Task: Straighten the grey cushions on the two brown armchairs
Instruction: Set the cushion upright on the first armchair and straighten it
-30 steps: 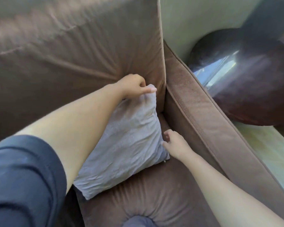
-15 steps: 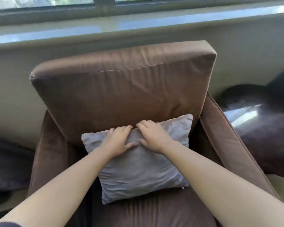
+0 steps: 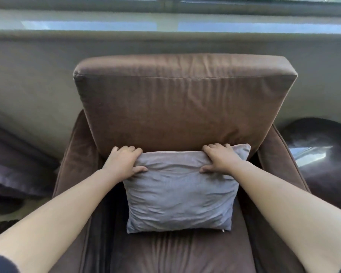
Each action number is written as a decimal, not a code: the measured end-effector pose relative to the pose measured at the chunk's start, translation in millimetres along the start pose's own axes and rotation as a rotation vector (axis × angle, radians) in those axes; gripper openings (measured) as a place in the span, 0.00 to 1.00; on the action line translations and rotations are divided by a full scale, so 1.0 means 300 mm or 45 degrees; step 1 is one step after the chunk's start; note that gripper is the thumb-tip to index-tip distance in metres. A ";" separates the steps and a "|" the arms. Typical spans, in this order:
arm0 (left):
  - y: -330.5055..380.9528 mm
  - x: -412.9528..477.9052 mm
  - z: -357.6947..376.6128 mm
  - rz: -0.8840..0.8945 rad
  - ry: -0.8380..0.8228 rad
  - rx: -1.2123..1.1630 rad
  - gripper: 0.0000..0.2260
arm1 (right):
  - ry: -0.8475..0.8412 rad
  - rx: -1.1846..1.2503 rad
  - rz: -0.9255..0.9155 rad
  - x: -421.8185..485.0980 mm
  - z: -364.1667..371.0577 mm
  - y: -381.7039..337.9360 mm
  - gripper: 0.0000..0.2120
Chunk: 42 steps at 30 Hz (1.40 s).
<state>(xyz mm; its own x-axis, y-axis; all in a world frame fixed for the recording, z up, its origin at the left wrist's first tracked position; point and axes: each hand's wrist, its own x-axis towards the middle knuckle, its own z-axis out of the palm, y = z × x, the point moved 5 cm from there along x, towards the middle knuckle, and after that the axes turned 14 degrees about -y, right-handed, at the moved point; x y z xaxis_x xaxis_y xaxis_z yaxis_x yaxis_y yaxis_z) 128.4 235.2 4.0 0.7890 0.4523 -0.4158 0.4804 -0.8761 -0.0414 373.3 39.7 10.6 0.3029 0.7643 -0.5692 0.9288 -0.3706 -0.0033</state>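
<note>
Since the earlier frame half a second back, both hands are seen to have been moved apart from the middle of the top edge to its two ends, and the grey cushion (image 3: 178, 192) is now set nearly square where it was tilted before. The left hand (image 3: 124, 164) is clamped on the upper left corner, with the fingers curled over the top edge and the thumb pressed on the front face; the right hand (image 3: 220, 160) is clamped in the same way just inside the upper right corner, whose tip is left showing beyond the knuckles. The cushion is stood upright on the seat of the brown armchair (image 3: 183, 107), its back leaned against the lower part of the backrest, roughly centred between the two armrests. Its long axis is laid left to right, parallel to the backrest, so each hand is placed at one end of that axis and neither is nearer than the other. The coming move is judged to turn on this symmetry: an equal tug or press from both ends is called for, since an uneven one would skew the top edge again. The cover is pale grey, soft and heavily creased, with folds gathered under both thumbs and a small pale tag at the lower right corner. Only one armchair is in view; the second is not shown.
</note>
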 end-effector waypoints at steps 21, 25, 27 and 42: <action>-0.122 -0.067 -0.054 -0.156 0.246 -0.945 0.11 | 0.265 0.391 0.288 -0.159 -0.038 0.331 0.08; -0.106 -0.064 -0.076 -0.186 0.247 -0.829 0.08 | 0.238 0.390 0.311 -0.161 -0.046 0.314 0.08; -0.087 -0.067 -0.083 -0.225 0.283 -0.658 0.07 | 0.190 0.256 0.299 -0.151 -0.037 0.279 0.06; -0.053 -0.092 -0.087 -0.205 0.583 -0.766 0.05 | 0.336 0.371 0.417 -0.111 -0.075 0.142 0.06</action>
<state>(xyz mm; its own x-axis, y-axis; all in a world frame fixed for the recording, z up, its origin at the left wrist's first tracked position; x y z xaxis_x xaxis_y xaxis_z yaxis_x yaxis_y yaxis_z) 109.0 241.2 39.8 0.7086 0.7053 -0.0236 0.6246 -0.6112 0.4862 407.5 10.3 47.9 0.6466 0.6766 -0.3522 0.6894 -0.7160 -0.1098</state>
